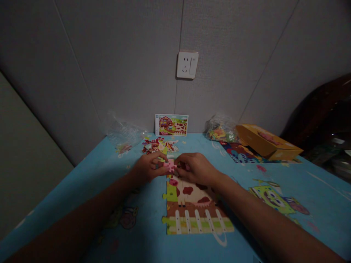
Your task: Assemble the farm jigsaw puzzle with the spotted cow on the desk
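Note:
My left hand (pixel 149 167) pinches a pink puzzle piece (pixel 170 166) between thumb and fingers, back side up or plain pink as far as I can see. Close beside it, my right hand (pixel 195 167) is closed, its fingertips at the right edge of the same piece; a bit of pink shows between its fingers. Below both hands lies a partly joined jigsaw puzzle (pixel 188 191) with a spotted cow and a white fence. My right wrist and forearm cover some of its right side.
Loose puzzle pieces (pixel 153 145) are heaped behind my left hand. A picture card (pixel 172 125) leans on the wall. A clear plastic bag (pixel 123 135) lies left; a filled bag (pixel 221 129) and an orange box (pixel 268 141) stand right, on the blue tablecloth (pixel 90 186).

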Demonstrator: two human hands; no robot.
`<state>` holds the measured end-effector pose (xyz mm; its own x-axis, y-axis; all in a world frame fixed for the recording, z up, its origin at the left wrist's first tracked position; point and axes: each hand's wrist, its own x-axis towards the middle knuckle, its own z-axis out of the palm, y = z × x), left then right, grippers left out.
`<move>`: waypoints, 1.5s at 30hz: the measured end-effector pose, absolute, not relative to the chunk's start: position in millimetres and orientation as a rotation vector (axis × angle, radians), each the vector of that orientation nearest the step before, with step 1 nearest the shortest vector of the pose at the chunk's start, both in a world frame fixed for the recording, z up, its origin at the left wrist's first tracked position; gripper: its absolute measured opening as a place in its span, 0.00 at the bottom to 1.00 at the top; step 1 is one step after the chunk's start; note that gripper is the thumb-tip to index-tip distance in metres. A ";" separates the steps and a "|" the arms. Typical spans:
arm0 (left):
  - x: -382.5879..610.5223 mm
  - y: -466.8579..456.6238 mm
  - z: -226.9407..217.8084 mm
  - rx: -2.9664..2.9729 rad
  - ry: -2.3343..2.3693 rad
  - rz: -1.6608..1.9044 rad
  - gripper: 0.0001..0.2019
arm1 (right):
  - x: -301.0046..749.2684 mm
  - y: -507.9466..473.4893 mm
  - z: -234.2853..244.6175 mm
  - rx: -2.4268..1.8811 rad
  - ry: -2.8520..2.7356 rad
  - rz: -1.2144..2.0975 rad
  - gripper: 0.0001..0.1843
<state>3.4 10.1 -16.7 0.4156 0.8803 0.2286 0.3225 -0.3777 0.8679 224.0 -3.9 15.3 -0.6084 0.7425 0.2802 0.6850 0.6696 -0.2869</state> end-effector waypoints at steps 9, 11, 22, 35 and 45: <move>-9.9 15.8 -13.8 2.411 1.045 0.902 0.22 | 217.7 -0.5 7.6 -1.150 -2.467 0.175 0.07; -7.6 14.7 -13.1 2.321 1.100 0.897 0.21 | 216.5 -0.9 7.5 -1.137 -2.450 0.176 0.07; -37.2 -67.6 -18.7 1.592 1.071 0.767 0.26 | 249.6 19.0 -6.8 -1.492 -2.038 0.122 0.16; -36.4 -103.3 -25.8 2.354 1.295 0.710 0.24 | 250.2 25.5 -25.8 -1.740 -1.978 0.018 0.17; -38.3 -102.9 -31.7 2.436 1.194 0.698 0.20 | 248.0 22.1 -23.6 -1.796 -2.007 0.014 0.17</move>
